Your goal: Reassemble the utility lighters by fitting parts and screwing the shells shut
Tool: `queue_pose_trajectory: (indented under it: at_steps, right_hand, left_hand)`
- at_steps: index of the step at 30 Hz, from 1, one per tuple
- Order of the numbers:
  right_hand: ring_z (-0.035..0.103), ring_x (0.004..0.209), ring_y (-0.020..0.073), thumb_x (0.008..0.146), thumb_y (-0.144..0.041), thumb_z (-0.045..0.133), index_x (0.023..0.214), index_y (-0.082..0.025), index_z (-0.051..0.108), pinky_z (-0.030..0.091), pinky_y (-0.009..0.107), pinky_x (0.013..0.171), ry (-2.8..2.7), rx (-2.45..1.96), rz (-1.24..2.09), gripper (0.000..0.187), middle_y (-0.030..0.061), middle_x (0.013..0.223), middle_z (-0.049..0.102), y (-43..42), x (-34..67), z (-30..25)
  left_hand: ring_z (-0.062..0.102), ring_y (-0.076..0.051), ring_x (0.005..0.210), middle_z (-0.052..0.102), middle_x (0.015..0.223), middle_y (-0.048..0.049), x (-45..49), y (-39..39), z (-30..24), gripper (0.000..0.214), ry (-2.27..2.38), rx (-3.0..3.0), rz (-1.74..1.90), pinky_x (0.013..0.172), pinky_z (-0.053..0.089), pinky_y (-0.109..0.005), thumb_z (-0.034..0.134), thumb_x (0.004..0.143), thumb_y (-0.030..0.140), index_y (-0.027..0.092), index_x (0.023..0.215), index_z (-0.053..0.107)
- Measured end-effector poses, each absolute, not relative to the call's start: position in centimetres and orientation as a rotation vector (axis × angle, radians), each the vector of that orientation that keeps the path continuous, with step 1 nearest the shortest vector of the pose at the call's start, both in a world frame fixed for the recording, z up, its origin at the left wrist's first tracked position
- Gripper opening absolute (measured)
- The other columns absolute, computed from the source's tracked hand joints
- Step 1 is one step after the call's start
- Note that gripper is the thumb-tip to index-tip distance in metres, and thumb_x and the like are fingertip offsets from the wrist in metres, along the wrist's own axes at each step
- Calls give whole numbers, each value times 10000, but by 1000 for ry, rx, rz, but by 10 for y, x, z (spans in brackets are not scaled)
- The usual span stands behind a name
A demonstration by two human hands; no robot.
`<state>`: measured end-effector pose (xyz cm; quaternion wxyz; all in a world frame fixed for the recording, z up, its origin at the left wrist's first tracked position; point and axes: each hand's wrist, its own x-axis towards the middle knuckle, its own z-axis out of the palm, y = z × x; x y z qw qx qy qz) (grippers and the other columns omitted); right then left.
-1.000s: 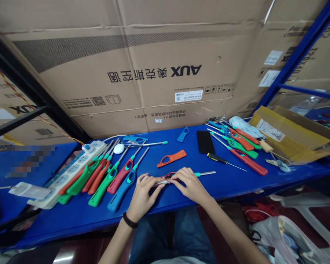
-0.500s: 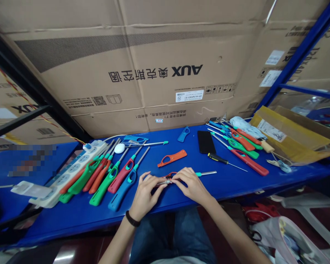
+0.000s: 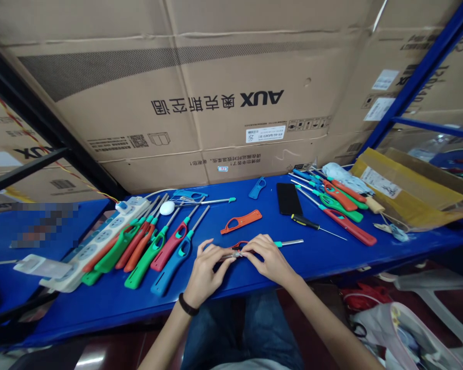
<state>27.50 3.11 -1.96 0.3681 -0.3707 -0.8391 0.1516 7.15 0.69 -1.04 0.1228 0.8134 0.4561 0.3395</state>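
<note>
Pinching small silver metal part point(image 3: 231, 255) between fingertips, left hand point(image 3: 203, 275) and right hand point(image 3: 269, 260) held it together above blue workbench point(image 3: 111, 308); teal-collared steel rod point(image 3: 289, 243) lay just right, blue plastic utility lighter point(image 3: 167, 277) just left.

We're getting soft, even light across the blue table point(image 3: 111, 308), only a faint shadow under the left hand point(image 3: 204, 272), wide-angle bowing at the frame edges, a pixelated patch point(image 3: 42, 226) left, mild glare on the bag point(image 3: 405, 334).
</note>
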Motion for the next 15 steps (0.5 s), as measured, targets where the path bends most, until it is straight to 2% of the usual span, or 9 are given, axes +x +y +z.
queue_pose_trajectory:
  at_steps: [15]
  right_hand:
    - [586, 814, 165, 927, -246, 529, 872, -220, 640, 399, 325, 760, -2185, -913, 366, 126, 19, 833, 697, 31, 275, -21]
  left_hand:
    - [644, -165, 833, 723, 962, -11, 69, 8, -12, 160, 1314, 2382, 947, 1035, 322, -473, 536, 906, 298, 273, 1006, 658]
